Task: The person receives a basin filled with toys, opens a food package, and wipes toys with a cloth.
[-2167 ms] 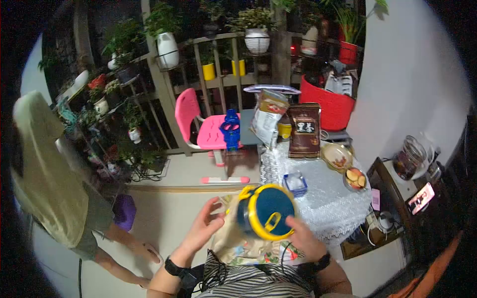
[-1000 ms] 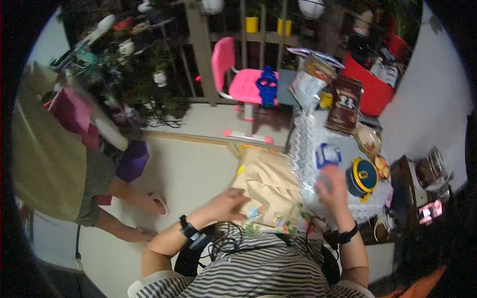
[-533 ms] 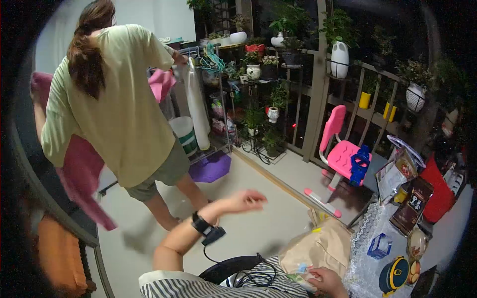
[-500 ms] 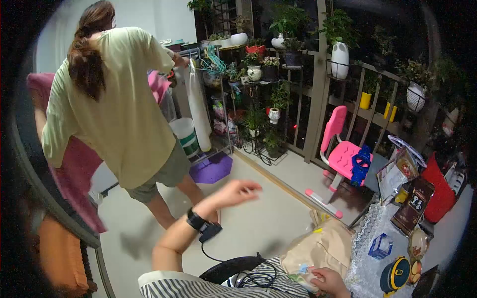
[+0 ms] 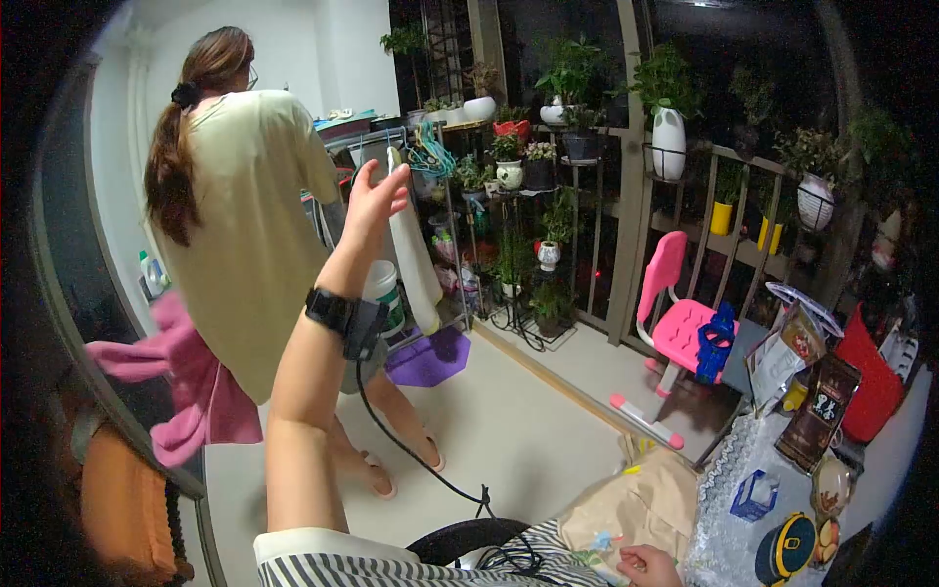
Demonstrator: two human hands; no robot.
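Note:
My left hand is raised in front of me, fingers spread and partly bent, with nothing in it. A black wrist strap with a small box is on that arm, and a black cable runs from it to my lap. Low at the bottom edge, my right hand has its fingers curled beside a beige cloth; what they hold, if anything, is hidden. Ahead on the left, a person in a pale yellow shirt faces away, with a pink cloth hanging at their side.
A clothes rack with teal hangers stands past the person, above a purple mat. Potted plants line the railing. A pink chair is at right, near a lace-covered table with a dark blue, yellow-rimmed container.
My left hand has risen and its fingers have spread. The person has turned and stands straighter; the pink cloth hangs bunched lower. My right hand has curled more and moved slightly down.

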